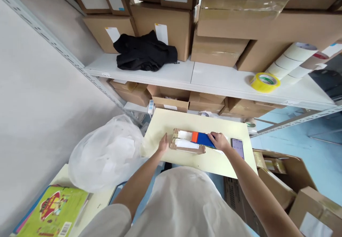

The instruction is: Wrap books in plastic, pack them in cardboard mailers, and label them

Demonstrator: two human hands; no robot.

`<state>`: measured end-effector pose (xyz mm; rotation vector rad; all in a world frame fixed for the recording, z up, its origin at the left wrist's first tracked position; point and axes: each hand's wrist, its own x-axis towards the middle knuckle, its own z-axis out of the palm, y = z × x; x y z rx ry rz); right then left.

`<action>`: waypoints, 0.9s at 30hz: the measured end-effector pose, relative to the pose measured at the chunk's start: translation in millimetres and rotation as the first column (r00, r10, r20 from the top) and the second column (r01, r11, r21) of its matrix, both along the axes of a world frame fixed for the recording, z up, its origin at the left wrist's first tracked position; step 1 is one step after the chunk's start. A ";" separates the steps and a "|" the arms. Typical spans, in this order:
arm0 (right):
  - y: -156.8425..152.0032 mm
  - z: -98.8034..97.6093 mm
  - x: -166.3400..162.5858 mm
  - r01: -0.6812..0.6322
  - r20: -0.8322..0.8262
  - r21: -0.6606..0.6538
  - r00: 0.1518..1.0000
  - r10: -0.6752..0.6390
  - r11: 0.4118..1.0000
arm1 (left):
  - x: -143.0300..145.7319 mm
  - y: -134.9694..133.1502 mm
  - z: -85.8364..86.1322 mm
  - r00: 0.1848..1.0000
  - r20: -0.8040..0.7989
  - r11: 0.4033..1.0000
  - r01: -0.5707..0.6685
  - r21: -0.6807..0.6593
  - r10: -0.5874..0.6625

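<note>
The cardboard box (184, 139) lies flat on the pale yellow table (213, 125), near the middle of the work surface, with its long side running left to right. White patches (187, 144) cover part of its upper face. The right hand (218, 141) is closed around the right end of a blue-and-orange object (204, 139); the orange section faces left and lies over the upper face of the box. Whether the object presses on the box or is held just above it cannot be determined. The left hand (163, 143) is at the left end of the box, open, with the thumb raised and nothing in its grasp; contact with the box cannot be confirmed. A phone (237, 148) with a lit screen lies at the right side of the table, beside the right forearm. On the far side, a white shelf (221, 78) carries a black garment (146, 53) at left and a yellow tape roll (257, 85) at right, just beside a row of white rolls (290, 61). A translucent bag (107, 155) is located left of the table. A green book (61, 201) lies at the near left. An open carton (300, 164) containing smaller boxes stands at the near right.
</note>
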<state>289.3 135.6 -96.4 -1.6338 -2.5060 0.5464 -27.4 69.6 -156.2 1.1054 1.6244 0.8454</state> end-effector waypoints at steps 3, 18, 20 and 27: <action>1.1 1.7 0.4 -0.031 0.034 -0.013 0.999 0.031 0.999 | -8.8 6.4 18.1 0.932 -0.320 0.961 0.228 0.158 -0.169; 9.2 7.9 48.1 -0.014 0.083 -0.119 0.996 0.024 0.993 | 50.3 38.3 23.1 0.224 -0.853 0.590 0.799 -0.117 -0.472; 9.2 1.8 79.7 -0.004 0.110 -0.112 0.994 0.017 0.994 | 50.1 39.7 23.8 0.218 -0.853 0.586 0.801 -0.121 -0.474; 8.1 -31.6 49.4 0.014 0.141 -0.181 0.990 0.012 0.983 | 10.7 40.5 29.8 0.147 -0.845 0.604 0.762 -0.235 -0.514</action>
